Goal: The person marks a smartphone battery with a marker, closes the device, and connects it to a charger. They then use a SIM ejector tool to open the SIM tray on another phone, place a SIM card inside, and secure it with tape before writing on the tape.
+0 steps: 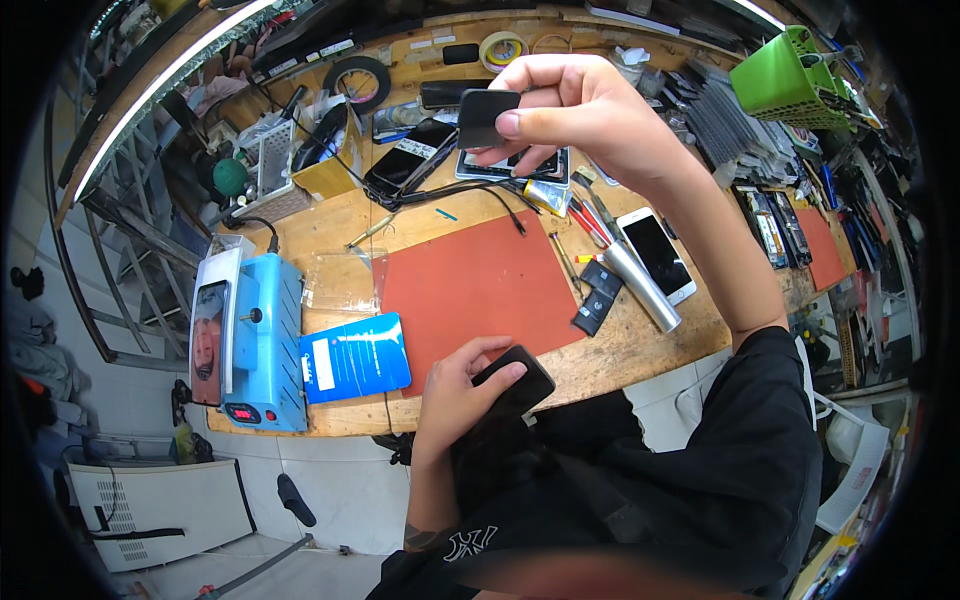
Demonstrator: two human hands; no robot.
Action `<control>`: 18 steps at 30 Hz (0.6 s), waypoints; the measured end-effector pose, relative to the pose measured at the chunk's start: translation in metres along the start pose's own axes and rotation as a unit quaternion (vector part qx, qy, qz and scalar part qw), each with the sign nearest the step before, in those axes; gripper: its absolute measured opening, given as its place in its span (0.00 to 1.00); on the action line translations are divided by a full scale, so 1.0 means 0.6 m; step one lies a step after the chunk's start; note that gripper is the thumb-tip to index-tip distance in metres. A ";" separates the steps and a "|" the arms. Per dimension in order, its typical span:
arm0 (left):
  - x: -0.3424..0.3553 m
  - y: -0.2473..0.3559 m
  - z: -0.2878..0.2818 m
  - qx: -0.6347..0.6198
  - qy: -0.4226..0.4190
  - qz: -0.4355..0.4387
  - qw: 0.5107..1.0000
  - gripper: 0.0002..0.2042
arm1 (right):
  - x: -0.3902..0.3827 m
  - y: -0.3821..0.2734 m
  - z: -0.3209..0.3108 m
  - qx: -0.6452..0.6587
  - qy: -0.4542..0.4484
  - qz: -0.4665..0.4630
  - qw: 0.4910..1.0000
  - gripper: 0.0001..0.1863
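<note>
My right hand (pixel 560 115) is raised over the back of the bench, its thumb and fingers gripping a small black rounded-square piece (pixel 478 117). Below it, a phone or open device (pixel 535 160) lies partly hidden by that hand. My left hand (pixel 455 390) is at the front edge, closed around a black phone-sized slab (pixel 525 385) with the thumb on its face. An orange-red mat (pixel 465 275) lies between my hands, with a blue printed packet (pixel 355 355) at its left and dark battery-like parts (pixel 598 298) at its right.
The wooden bench (pixel 330 235) holds a blue machine (pixel 270 330), cables, another black phone (pixel 400 165), a white phone (pixel 655 255), a silver cylinder (pixel 640 285), tools (pixel 590 215) and stacked grey trays (pixel 715 120). A green basket (pixel 785 75) is at upper right, a white chair (pixel 850 465) at lower right.
</note>
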State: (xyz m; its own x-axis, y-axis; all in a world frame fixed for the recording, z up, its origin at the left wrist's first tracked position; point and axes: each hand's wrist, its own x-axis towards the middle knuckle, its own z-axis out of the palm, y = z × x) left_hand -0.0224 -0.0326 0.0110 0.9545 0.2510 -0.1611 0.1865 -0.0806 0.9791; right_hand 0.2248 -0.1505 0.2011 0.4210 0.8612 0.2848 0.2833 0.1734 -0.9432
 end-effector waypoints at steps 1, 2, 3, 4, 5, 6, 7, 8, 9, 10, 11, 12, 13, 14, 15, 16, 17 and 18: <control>0.000 0.001 -0.001 0.003 -0.002 0.000 1.000 0.21 | 0.002 0.003 -0.003 0.030 -0.019 -0.011 0.999 0.12; -0.001 0.002 -0.001 0.023 0.001 -0.006 1.000 0.21 | 0.004 0.006 -0.009 0.097 -0.051 -0.008 0.994 0.09; -0.001 0.002 -0.002 0.008 -0.004 -0.002 1.000 0.21 | 0.007 0.012 -0.013 0.073 -0.063 -0.028 0.995 0.09; -0.001 0.003 -0.002 0.009 -0.004 -0.003 1.000 0.21 | 0.012 0.017 -0.016 0.063 -0.089 -0.069 0.992 0.09; -0.001 0.003 -0.003 0.026 0.002 -0.005 1.000 0.21 | 0.017 0.024 -0.019 0.054 -0.119 -0.110 0.985 0.08; -0.001 0.003 -0.003 0.002 -0.003 0.000 1.000 0.21 | 0.027 0.030 -0.022 0.060 -0.162 -0.135 0.976 0.08; -0.001 0.003 -0.003 -0.006 -0.004 0.004 1.000 0.21 | 0.029 0.037 -0.023 0.098 -0.180 -0.147 0.968 0.08; 0.000 0.004 -0.004 0.002 -0.004 -0.009 1.000 0.21 | 0.033 0.042 -0.027 0.147 -0.216 -0.137 0.955 0.08; 0.001 0.004 -0.005 -0.003 -0.005 0.013 1.000 0.21 | 0.035 0.047 -0.029 0.212 -0.255 -0.125 0.935 0.09; 0.001 0.005 -0.007 0.006 -0.008 0.015 1.000 0.21 | 0.035 0.050 -0.031 0.220 -0.286 -0.114 0.926 0.10; 0.001 0.005 -0.008 0.014 -0.010 0.018 1.000 0.21 | 0.037 0.054 -0.032 0.216 -0.298 -0.123 0.922 0.10; 0.001 0.005 -0.010 0.022 -0.012 0.017 1.000 0.21 | 0.039 0.058 -0.031 0.223 -0.303 -0.117 0.919 0.10; 0.001 0.006 -0.012 0.030 -0.015 0.016 0.999 0.21 | 0.041 0.062 -0.030 0.243 -0.314 -0.115 0.911 0.09; 0.001 0.006 -0.013 0.037 -0.018 0.014 0.999 0.21 | 0.043 0.066 -0.029 0.246 -0.316 -0.115 0.909 0.09; 0.002 0.007 -0.014 0.036 -0.020 0.013 0.999 0.21 | 0.045 0.069 -0.028 0.253 -0.321 -0.111 0.906 0.09; 0.002 0.007 -0.015 0.035 -0.022 0.011 0.999 0.21 | 0.048 0.072 -0.026 0.266 -0.326 -0.101 0.901 0.09; 0.002 0.009 -0.015 0.034 -0.024 0.008 0.999 0.21 | 0.049 0.074 -0.026 0.264 -0.332 -0.096 0.901 0.10; 0.002 0.010 -0.015 0.025 -0.023 0.012 0.999 0.21 | 0.051 0.075 -0.026 0.268 -0.338 -0.084 0.898 0.10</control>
State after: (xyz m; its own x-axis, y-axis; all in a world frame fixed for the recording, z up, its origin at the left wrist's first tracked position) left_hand -0.0224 -0.0239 0.0177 0.9680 0.2047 -0.1449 0.1744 -0.1343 0.9755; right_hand 0.2640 -0.1235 0.1699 -0.2601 0.8630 0.4331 -0.2376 0.3776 -0.8950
